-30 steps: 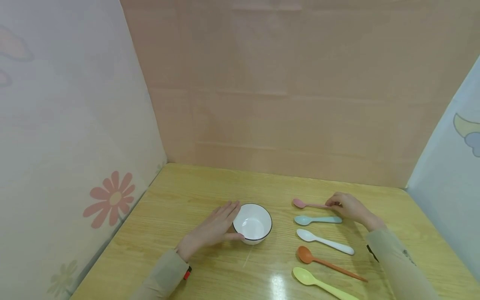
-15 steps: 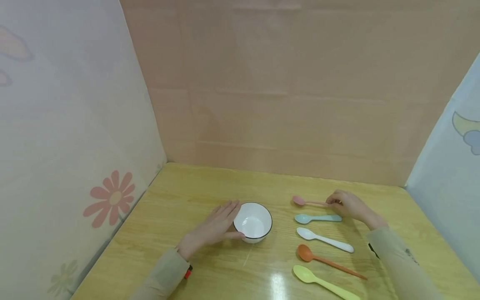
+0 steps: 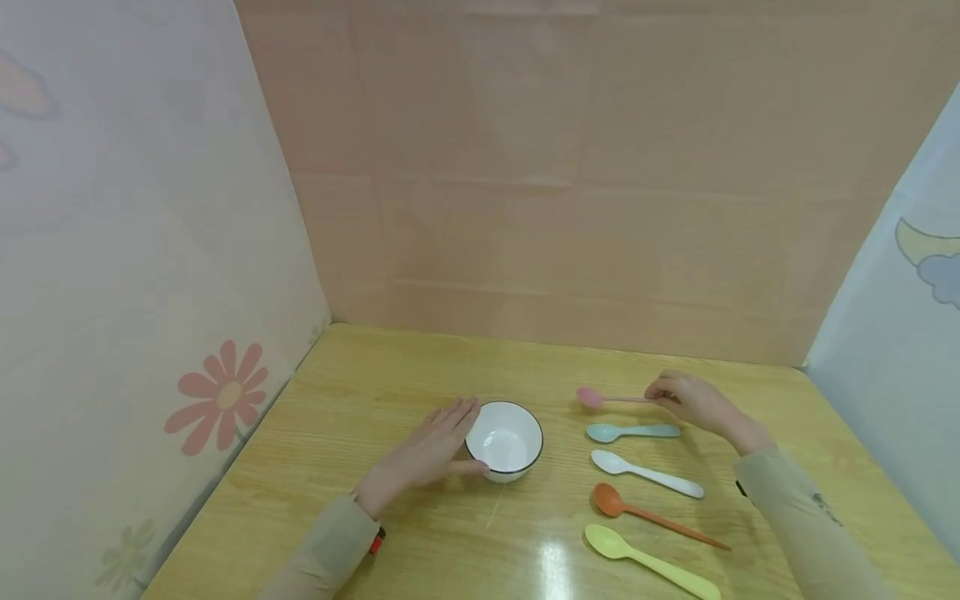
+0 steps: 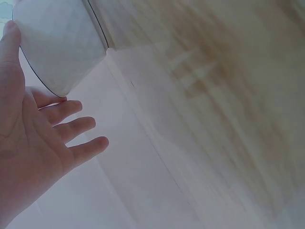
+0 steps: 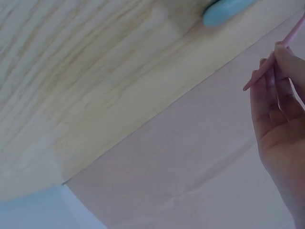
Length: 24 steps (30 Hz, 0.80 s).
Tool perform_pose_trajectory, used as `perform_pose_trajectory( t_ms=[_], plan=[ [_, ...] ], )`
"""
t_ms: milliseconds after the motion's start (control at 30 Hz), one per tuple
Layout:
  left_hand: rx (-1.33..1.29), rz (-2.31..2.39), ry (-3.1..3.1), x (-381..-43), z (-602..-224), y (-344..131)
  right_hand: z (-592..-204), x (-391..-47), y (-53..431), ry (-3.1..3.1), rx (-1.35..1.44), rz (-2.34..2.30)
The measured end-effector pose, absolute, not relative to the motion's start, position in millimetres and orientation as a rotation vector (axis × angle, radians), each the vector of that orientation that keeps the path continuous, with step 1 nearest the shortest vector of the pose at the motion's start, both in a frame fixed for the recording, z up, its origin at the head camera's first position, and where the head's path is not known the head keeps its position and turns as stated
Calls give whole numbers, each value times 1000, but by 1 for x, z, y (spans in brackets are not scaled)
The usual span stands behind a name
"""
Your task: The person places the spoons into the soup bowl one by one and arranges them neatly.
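In the head view, my left hand rests against the left side of a white bowl with a dark rim. Its fingers are straight and the thumb is spread to the bowl's near side. The left wrist view shows the thumb and index finger touching the bowl, the other fingers apart from it. At the far right, my right hand pinches a pink spoon by its handle end. The right wrist view has the pink handle between thumb and fingertips, seemingly just above the table.
Below the pink spoon lie a light blue spoon, a white spoon, an orange spoon and a yellow spoon, bowls facing left. The wooden table meets a beige backdrop behind and pale walls at both sides.
My right hand has shifted slightly left and up with the pink spoon in its grip. The left hand and the bowl stay in place; the head view has moved a little.
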<state>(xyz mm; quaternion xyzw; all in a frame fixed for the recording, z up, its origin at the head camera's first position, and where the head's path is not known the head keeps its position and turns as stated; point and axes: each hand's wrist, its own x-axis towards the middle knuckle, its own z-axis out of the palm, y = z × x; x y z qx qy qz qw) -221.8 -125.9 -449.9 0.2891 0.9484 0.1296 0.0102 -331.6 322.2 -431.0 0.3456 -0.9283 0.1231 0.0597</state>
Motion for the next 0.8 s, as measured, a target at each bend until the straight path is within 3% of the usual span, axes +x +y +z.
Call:
perform_pose_trajectory(
  t_ms=[800],
  plan=[
    [896,399,2964,-222,-451,-127,-402,-315,288,-2730,1134,278]
  ],
)
